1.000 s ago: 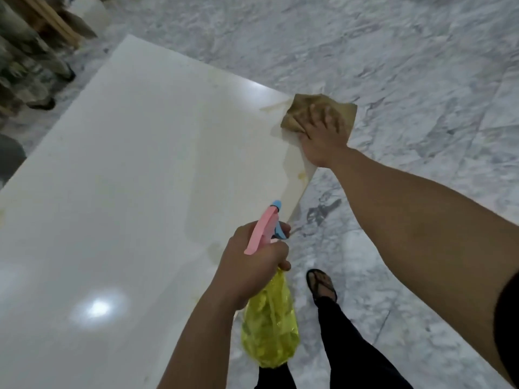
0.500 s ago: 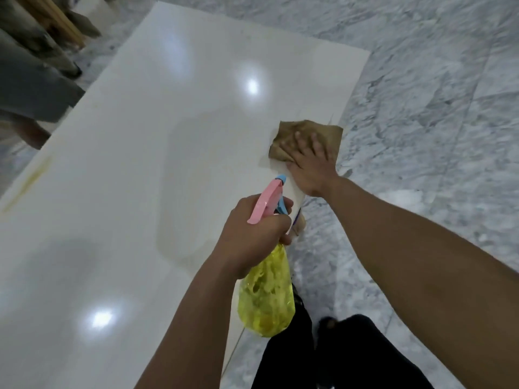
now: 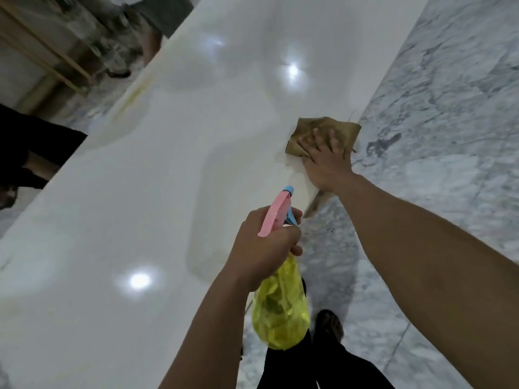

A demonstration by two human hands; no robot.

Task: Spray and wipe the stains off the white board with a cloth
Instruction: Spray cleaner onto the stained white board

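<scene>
A long glossy white board [image 3: 174, 175] runs from the near left to the far top of the view. My right hand [image 3: 325, 161] lies flat on a brown cloth [image 3: 323, 130], pressing it against the board's right edge. My left hand [image 3: 264, 248] grips a yellow spray bottle [image 3: 280, 313] by its pink and blue trigger head, nozzle aimed toward the cloth. A yellowish stain [image 3: 132, 99] streaks the board's far left edge. A wet patch darkens the board in front of the nozzle.
Grey marble floor [image 3: 438, 136] lies to the right of the board. My dark trousers and a sandalled foot [image 3: 328, 324] are at the bottom. Another person's legs [image 3: 28, 155] stand at the left edge. Wooden framing [image 3: 47, 54] stands at the top left.
My right hand has slid the cloth along the board's right edge, farther from the corner. The view has swung along the board. My left hand still holds the bottle.
</scene>
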